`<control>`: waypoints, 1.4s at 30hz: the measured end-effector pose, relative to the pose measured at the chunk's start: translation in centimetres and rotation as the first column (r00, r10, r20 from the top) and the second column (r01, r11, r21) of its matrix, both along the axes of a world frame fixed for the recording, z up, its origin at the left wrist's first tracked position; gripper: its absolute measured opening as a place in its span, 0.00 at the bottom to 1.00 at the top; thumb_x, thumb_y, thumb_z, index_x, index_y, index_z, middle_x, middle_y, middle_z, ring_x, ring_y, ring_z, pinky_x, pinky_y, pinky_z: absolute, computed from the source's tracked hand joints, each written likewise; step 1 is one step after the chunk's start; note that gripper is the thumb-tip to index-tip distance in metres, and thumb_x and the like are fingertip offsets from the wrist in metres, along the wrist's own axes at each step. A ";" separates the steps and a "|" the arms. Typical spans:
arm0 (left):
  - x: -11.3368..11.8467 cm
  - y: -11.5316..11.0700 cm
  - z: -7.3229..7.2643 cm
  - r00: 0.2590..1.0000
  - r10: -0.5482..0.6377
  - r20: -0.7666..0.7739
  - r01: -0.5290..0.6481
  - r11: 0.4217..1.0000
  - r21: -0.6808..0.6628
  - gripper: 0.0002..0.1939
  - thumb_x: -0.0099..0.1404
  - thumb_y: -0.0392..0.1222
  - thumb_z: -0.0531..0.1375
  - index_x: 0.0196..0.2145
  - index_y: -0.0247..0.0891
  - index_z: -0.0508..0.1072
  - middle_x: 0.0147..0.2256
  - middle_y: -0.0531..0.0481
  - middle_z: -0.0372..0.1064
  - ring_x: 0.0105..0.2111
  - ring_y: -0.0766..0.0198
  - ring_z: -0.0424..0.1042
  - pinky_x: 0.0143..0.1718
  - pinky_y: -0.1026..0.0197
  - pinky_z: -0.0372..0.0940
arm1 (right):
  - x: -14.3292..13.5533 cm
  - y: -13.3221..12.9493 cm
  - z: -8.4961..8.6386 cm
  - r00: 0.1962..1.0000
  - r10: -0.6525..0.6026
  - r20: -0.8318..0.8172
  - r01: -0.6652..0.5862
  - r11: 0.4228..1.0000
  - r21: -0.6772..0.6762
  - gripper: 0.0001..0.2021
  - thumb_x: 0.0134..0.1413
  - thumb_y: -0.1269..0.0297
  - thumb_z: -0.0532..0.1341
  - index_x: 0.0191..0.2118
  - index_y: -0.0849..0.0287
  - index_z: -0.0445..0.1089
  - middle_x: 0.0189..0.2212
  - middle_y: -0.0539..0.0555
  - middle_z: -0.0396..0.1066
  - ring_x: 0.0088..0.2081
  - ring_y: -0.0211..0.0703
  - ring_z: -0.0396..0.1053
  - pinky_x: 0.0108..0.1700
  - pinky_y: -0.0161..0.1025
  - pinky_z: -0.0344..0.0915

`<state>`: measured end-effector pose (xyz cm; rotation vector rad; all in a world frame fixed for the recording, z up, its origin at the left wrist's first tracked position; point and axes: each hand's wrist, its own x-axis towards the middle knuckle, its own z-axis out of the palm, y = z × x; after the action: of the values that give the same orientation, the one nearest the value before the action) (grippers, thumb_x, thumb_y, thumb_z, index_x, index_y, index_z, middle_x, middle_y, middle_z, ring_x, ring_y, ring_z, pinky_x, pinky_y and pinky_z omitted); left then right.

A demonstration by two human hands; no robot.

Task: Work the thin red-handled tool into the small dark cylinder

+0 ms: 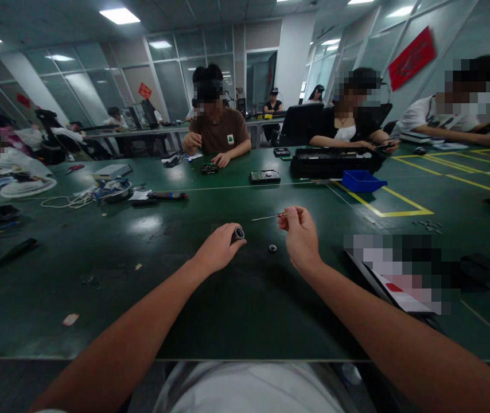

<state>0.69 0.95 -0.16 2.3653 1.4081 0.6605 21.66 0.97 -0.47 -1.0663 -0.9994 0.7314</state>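
My left hand (219, 249) is closed around a dark cylinder (238, 234) with a pale ring at its open end, which faces right. In my right hand (302, 238) is a thin screwdriver (266, 218), gripped by its red handle. Its slim metal shaft points left, toward the cylinder, with a gap between them. A small round dark cap-like piece (272, 248) with a light centre lies on the green table (236, 321) between my hands. My fingers hide most of the cylinder and part of the screwdriver handle.
A dark pen-like tool (167, 195) lies ahead on the left. A circuit-board device (264, 176), a blue bin (363, 180) and scattered screws (427, 226) are farther off. A phone-like slab (400, 281) lies by my right forearm. Co-workers sit across the table.
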 end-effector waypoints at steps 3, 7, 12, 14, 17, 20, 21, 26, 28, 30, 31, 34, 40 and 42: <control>0.6 -0.3 0.2 1.000 -0.017 0.008 0.017 0.999 -0.041 0.14 0.71 0.45 0.57 0.51 0.38 0.69 0.49 0.43 0.71 0.48 0.53 0.71 0.51 0.51 0.66 | 0.1 -0.3 0.6 1.000 -0.016 0.018 0.015 0.999 0.050 0.12 0.63 0.50 0.57 0.39 0.53 0.66 0.33 0.51 0.72 0.35 0.42 0.71 0.41 0.43 0.68; 1.9 -0.6 0.5 0.998 -0.064 0.001 0.064 0.994 -0.087 0.17 0.72 0.45 0.53 0.56 0.37 0.67 0.52 0.41 0.70 0.51 0.53 0.71 0.53 0.52 0.66 | 0.1 -0.6 1.0 0.998 -0.024 0.050 0.019 0.994 0.105 0.12 0.64 0.50 0.57 0.39 0.53 0.66 0.33 0.51 0.72 0.35 0.42 0.71 0.42 0.43 0.68; 4.2 -0.3 0.6 0.976 -0.126 -0.176 0.110 0.989 -0.099 0.16 0.69 0.49 0.57 0.51 0.40 0.70 0.45 0.43 0.74 0.43 0.52 0.74 0.42 0.53 0.69 | 0.2 -0.7 1.1 0.998 -0.029 0.058 0.022 0.993 0.114 0.11 0.64 0.50 0.57 0.39 0.52 0.66 0.33 0.50 0.72 0.35 0.43 0.71 0.41 0.44 0.68; 5.3 0.1 0.6 0.948 -0.162 -0.274 0.139 0.985 -0.102 0.20 0.69 0.53 0.58 0.53 0.41 0.71 0.45 0.42 0.74 0.43 0.49 0.74 0.40 0.52 0.68 | 0.2 -0.7 1.2 0.998 -0.027 0.056 0.020 0.993 0.113 0.11 0.64 0.50 0.57 0.39 0.52 0.66 0.33 0.50 0.72 0.35 0.43 0.71 0.41 0.44 0.68; 6.6 0.7 0.5 0.902 -0.203 -0.380 0.190 0.979 -0.071 0.20 0.70 0.52 0.56 0.56 0.42 0.71 0.44 0.41 0.74 0.43 0.46 0.75 0.39 0.52 0.68 | 0.2 -0.7 1.2 0.998 -0.028 0.056 0.021 0.993 0.115 0.11 0.64 0.50 0.57 0.39 0.52 0.66 0.32 0.50 0.72 0.35 0.43 0.71 0.41 0.44 0.68; 7.5 1.3 0.2 0.872 -0.234 -0.430 0.233 0.971 -0.057 0.18 0.70 0.51 0.57 0.53 0.43 0.74 0.43 0.41 0.74 0.43 0.47 0.75 0.39 0.53 0.69 | 0.1 -0.7 1.2 0.998 -0.029 0.055 0.022 0.993 0.116 0.11 0.64 0.51 0.57 0.39 0.53 0.66 0.32 0.50 0.72 0.35 0.43 0.71 0.42 0.44 0.68; 7.7 1.4 0.2 0.868 -0.241 -0.435 0.239 0.969 -0.061 0.17 0.70 0.50 0.57 0.51 0.43 0.75 0.43 0.41 0.74 0.42 0.47 0.76 0.38 0.54 0.69 | 0.1 -0.7 1.1 0.998 -0.029 0.058 0.022 0.993 0.116 0.11 0.64 0.51 0.56 0.39 0.53 0.66 0.32 0.50 0.72 0.35 0.43 0.71 0.42 0.44 0.68; 7.9 1.6 0.2 0.884 -0.224 -0.410 0.211 0.974 -0.078 0.13 0.69 0.47 0.58 0.46 0.39 0.75 0.42 0.40 0.75 0.41 0.49 0.76 0.38 0.54 0.68 | 0.2 -0.8 1.1 0.998 -0.027 0.059 0.019 0.992 0.124 0.10 0.64 0.52 0.57 0.39 0.53 0.66 0.33 0.50 0.72 0.35 0.42 0.71 0.42 0.44 0.68; 7.4 1.6 0.3 0.905 -0.209 -0.372 0.188 0.978 -0.090 0.13 0.69 0.47 0.58 0.47 0.38 0.74 0.42 0.41 0.75 0.41 0.49 0.76 0.38 0.54 0.68 | 0.3 -0.7 1.0 0.998 -0.025 0.057 0.018 0.992 0.129 0.10 0.64 0.52 0.57 0.39 0.53 0.66 0.33 0.50 0.72 0.35 0.42 0.72 0.42 0.43 0.68; 6.5 1.6 0.4 0.937 -0.179 -0.301 0.148 0.981 -0.123 0.15 0.68 0.47 0.59 0.49 0.39 0.73 0.42 0.42 0.76 0.40 0.50 0.76 0.38 0.54 0.68 | 0.3 -0.6 1.0 0.998 -0.028 0.053 0.021 0.991 0.132 0.11 0.64 0.51 0.57 0.39 0.53 0.66 0.32 0.50 0.72 0.34 0.42 0.72 0.41 0.43 0.69; 5.9 1.6 0.5 0.954 -0.161 -0.251 0.129 0.982 -0.141 0.16 0.67 0.47 0.59 0.49 0.39 0.73 0.42 0.43 0.76 0.40 0.51 0.75 0.38 0.54 0.67 | 0.3 -0.5 0.9 0.998 -0.030 0.050 0.023 0.991 0.134 0.12 0.64 0.50 0.57 0.39 0.53 0.67 0.32 0.49 0.72 0.34 0.42 0.72 0.41 0.43 0.69; 3.4 1.9 0.6 0.990 -0.122 -0.064 0.110 0.980 -0.163 0.16 0.66 0.44 0.59 0.50 0.40 0.75 0.46 0.44 0.76 0.43 0.54 0.74 0.45 0.55 0.66 | 0.3 -0.4 0.8 0.998 -0.030 0.046 0.024 0.990 0.138 0.13 0.63 0.49 0.58 0.39 0.53 0.67 0.32 0.49 0.72 0.34 0.42 0.72 0.40 0.44 0.69; -3.1 2.0 1.6 0.920 0.178 0.348 -0.059 0.944 -0.326 0.11 0.62 0.48 0.65 0.34 0.37 0.77 0.31 0.50 0.71 0.33 0.61 0.67 0.39 0.58 0.59 | 0.3 -0.5 0.7 0.999 -0.001 0.034 -0.004 0.991 0.133 0.12 0.63 0.51 0.58 0.39 0.53 0.68 0.32 0.50 0.72 0.34 0.42 0.72 0.41 0.45 0.69; -5.5 1.9 2.0 0.851 0.295 0.435 -0.115 0.912 -0.394 0.14 0.62 0.50 0.65 0.35 0.36 0.75 0.26 0.52 0.65 0.27 0.65 0.62 0.32 0.59 0.56 | 0.3 -0.5 0.6 0.999 0.007 0.037 -0.012 0.992 0.123 0.12 0.63 0.51 0.58 0.40 0.53 0.68 0.33 0.50 0.72 0.34 0.42 0.72 0.41 0.45 0.68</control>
<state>-4.82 2.82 1.86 1.6273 1.4131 0.8962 21.96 0.48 0.13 -0.9713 -1.0683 0.6513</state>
